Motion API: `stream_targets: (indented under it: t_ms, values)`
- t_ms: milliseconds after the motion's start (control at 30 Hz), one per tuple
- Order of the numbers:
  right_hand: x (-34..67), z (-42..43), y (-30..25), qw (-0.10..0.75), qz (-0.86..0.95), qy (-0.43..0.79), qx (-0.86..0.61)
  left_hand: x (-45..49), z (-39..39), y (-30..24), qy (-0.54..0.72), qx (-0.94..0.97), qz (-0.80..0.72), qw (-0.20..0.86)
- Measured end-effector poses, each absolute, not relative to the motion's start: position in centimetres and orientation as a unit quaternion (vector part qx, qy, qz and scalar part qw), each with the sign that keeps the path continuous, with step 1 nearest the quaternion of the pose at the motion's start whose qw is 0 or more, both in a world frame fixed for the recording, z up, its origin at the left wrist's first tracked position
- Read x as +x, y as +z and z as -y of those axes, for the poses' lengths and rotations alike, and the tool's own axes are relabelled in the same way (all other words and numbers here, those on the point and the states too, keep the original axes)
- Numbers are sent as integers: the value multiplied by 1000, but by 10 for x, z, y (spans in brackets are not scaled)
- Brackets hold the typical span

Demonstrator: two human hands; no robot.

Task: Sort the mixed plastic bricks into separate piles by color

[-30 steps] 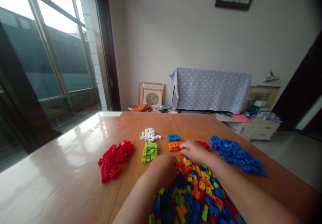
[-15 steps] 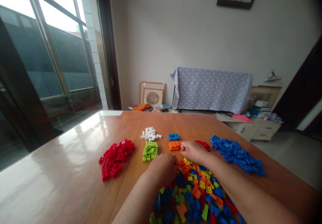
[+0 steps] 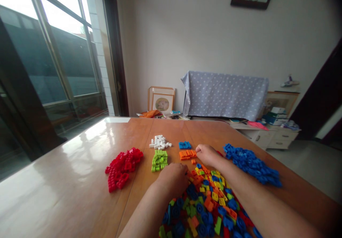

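My left hand [image 3: 173, 178] rests knuckles-up at the far left edge of a mixed pile of coloured bricks [image 3: 208, 206]; its fingers curl down into the pile and their tips are hidden. My right hand [image 3: 207, 154] reaches further out, fingers pinched together just right of a small orange brick group [image 3: 187, 154]; what it pinches is hidden. Sorted groups lie beyond: red bricks [image 3: 122, 167], green bricks [image 3: 159, 160], white bricks [image 3: 159, 142], a small blue group [image 3: 184, 145] and a long blue heap [image 3: 252, 164].
The wooden table [image 3: 66, 181] stretches left, glossy with window glare. Behind it stand a cloth-covered object [image 3: 224, 94], picture frames [image 3: 160, 101] on the floor and a low white cabinet [image 3: 269, 136] with clutter. A large window [image 3: 48, 52] fills the left.
My right hand has moved away from the mixed pile toward the orange group, now covering the small red pieces beside it. My left hand has barely shifted.
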State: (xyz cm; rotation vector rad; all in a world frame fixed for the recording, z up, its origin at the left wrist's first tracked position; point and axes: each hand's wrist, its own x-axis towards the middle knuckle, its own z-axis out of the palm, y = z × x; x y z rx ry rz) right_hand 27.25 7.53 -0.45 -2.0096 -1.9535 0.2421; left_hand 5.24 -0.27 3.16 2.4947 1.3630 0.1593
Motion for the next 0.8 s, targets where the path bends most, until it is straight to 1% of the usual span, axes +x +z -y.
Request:
stream_targets:
  t_ms: [367, 633, 800]
  values:
    - [270, -71, 2, 172, 698, 101, -688, 52, 2, 29, 56, 868, -472, 145]
    - [275, -54, 7, 130, 713, 119, -679, 52, 4, 35, 47, 868, -472, 148]
    - [284, -54, 7, 109, 705, 93, -694, 51, 4, 34, 53, 871, -469, 137]
